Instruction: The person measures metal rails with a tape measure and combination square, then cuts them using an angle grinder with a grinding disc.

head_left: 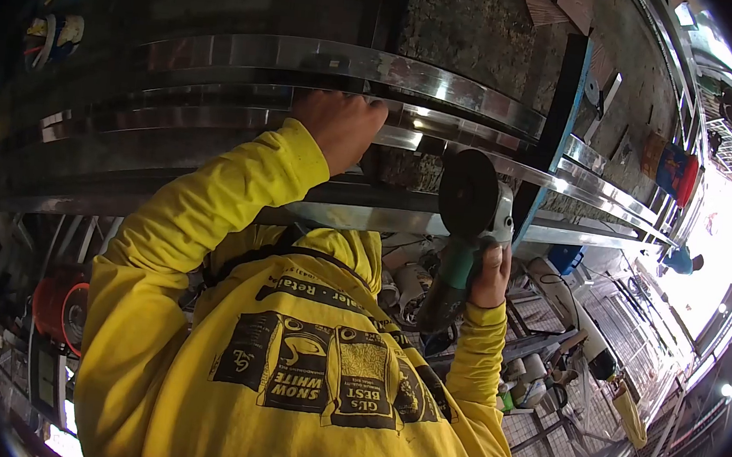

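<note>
Right fingers [491, 272] gripped a green-bodied, metal-headed angle grinder [457, 267] | its round disc [468, 194] looked dark | left fingers [360, 111] curled over a shiny silver metal bar [470, 133]

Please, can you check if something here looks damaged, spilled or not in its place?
The tabletop beyond the metal bars looks patchy and worn, perhaps from use. The right hand holds a grinder; oddly, I see no clear guard over its dark disc. No spill stands out.
</note>
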A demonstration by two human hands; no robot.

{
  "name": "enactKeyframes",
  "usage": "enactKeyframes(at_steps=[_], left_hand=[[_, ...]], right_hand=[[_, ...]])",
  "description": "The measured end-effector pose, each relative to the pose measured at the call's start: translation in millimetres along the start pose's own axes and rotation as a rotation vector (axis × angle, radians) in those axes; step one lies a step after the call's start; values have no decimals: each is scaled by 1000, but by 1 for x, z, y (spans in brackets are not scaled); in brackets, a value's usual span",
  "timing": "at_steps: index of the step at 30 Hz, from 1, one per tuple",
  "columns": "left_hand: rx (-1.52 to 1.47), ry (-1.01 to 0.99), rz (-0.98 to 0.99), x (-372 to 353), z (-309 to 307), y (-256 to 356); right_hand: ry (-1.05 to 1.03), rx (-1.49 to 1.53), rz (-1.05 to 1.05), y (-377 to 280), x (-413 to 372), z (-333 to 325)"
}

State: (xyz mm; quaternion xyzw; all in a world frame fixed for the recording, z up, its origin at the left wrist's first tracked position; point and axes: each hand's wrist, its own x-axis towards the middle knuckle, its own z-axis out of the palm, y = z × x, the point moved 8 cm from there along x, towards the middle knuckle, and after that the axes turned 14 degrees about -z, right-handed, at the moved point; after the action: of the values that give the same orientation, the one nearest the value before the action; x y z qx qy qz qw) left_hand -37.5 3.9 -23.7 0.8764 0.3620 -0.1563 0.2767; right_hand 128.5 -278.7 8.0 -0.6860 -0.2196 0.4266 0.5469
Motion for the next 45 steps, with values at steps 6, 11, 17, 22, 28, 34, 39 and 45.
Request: enactKeyframes(at_steps=[6, 11, 17, 22, 28, 34, 39, 45], left_hand=[[19, -14, 13, 0, -5, 3], [18, 7, 9, -1, -5, 3], [32, 4, 7, 0, -1, 2], [22, -8, 2, -1, -2, 2], [19, -3, 10, -2, -3, 2], [-4, -45, -17, 0, -2, 1], [-33, -36, -8, 0, -1, 0], [-50, 39, 27, -1, -1, -1]], right_hand=[[-24, -2, -27, -5, 3, 16], [-13, 4, -15, -7, 5, 23], [-20, -15, -16, -6, 7, 23], [-26, -35, -32, -12, 9, 28], [-32, -40, -49, -8, 8, 24], [-12, -72, -23, -12, 8, 24], [-20, -43, -15, -11, 9, 22], [19, -21, -12, -2, 8, 12]])
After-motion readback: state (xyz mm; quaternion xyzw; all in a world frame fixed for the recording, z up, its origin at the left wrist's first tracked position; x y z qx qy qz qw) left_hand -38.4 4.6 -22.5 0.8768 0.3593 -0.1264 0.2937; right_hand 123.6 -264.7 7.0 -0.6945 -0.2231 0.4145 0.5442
